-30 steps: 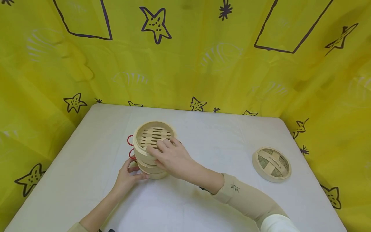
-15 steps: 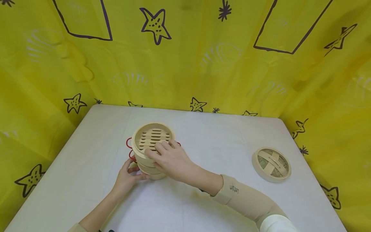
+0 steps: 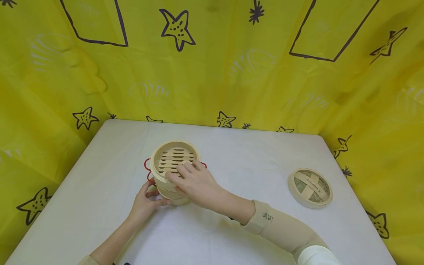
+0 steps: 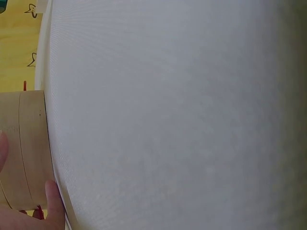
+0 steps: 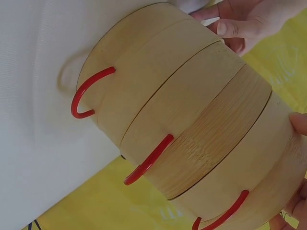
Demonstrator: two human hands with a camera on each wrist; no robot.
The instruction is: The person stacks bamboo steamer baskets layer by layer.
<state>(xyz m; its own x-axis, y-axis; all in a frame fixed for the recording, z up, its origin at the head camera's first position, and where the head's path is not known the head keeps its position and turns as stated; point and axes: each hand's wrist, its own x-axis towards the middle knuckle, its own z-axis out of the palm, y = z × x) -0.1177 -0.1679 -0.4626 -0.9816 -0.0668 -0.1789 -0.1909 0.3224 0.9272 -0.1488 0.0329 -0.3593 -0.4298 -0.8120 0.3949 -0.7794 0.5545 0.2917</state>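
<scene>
Top basket (image 3: 175, 156) slightly leftward, partly hidden behind right grip (image 3: 197, 185)

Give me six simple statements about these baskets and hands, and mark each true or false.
1. The left hand and right hand both touch the basket stack. True.
2. The lid lies on the table, apart from the stack. True.
3. The left hand holds the lid. False: it holds the stack, low down.
4. The stack has three tiers. True.
5. The stack is covered. False: the top basket is open.
6. Its handles are blue. False: red loops.
</scene>
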